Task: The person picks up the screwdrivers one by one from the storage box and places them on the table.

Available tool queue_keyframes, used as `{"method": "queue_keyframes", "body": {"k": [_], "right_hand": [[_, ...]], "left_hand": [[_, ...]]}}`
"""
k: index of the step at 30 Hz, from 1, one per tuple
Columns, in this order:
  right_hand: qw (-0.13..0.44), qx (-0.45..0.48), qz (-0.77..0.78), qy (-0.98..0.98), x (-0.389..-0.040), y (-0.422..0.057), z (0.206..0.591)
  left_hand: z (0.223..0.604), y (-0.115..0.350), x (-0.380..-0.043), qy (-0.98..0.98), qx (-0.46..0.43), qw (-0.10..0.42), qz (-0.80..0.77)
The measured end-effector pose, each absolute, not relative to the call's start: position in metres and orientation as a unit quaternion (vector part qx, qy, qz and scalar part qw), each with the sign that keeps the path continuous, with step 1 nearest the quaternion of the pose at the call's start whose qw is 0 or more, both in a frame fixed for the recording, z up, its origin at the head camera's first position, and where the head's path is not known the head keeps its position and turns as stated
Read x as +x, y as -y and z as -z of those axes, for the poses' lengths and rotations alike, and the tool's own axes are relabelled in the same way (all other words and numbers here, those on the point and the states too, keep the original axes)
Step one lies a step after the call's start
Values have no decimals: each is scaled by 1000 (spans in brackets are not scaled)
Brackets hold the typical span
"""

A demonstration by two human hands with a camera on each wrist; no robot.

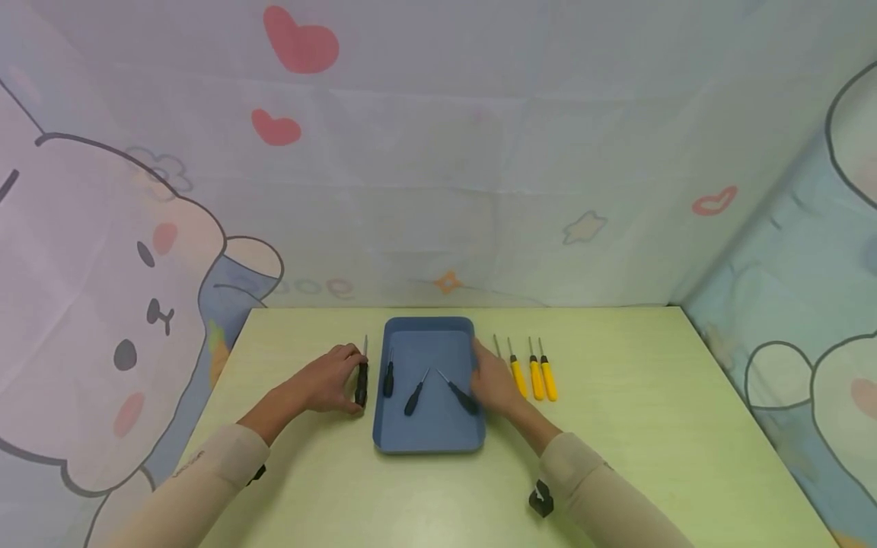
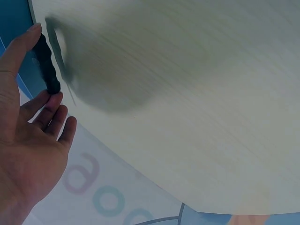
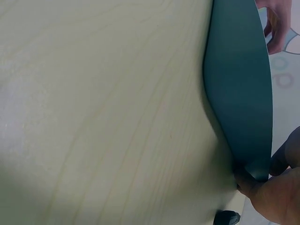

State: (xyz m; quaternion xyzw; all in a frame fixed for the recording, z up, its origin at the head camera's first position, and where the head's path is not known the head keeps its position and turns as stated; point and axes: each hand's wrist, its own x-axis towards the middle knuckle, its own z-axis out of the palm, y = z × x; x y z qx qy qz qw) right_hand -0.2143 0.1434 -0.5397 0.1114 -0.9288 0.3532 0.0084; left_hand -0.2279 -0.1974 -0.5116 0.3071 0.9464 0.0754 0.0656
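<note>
My left hand pinches a black-handled screwdriver upright in the head view, left of the blue tray. The left wrist view has the handle between thumb and fingertips, a dark shadow-like shape beside it. My right hand grips the tray's right side wall; in the right wrist view its thumb and finger lie on either side of that wall. Inside the tray lie a short black screwdriver near the left wall, another mid-tray, and a third slanting toward my right hand.
Several yellow-handled screwdrivers lie in a row right of the tray, the leftmost partly hidden by my right hand. The pale wood-grain table ends at a patterned cloth wall behind it. A small black object shows under the right sleeve.
</note>
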Motion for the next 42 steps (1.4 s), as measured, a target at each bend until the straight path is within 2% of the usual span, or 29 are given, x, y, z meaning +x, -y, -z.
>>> {"method": "queue_keyframes", "body": {"k": [30,42], "right_hand": [[10,119,-355,927,-217,-144,540],[13,118,-356,927,-217,-144,544]], "left_hand": [[507,197,-226,-946,288,115,-94],[498,200,-231,-949,288,101,-83]]}}
